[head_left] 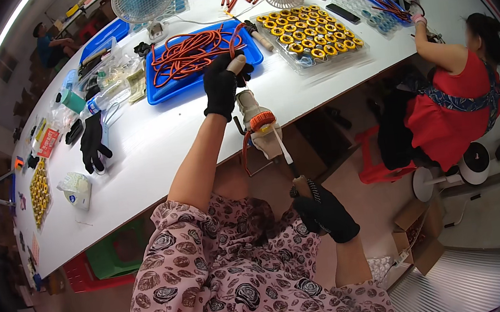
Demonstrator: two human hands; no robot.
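Here my left hand grips the orange cord at the table's near edge, my right hand clenching the tool just below.

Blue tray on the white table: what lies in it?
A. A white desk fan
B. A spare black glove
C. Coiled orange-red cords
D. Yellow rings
C: the blue tray holds a tangle of coiled orange-red cords, just beyond the gloved left hand; the yellow rings sit in a separate clear tray to its right, and the spare black glove lies on the bare table.
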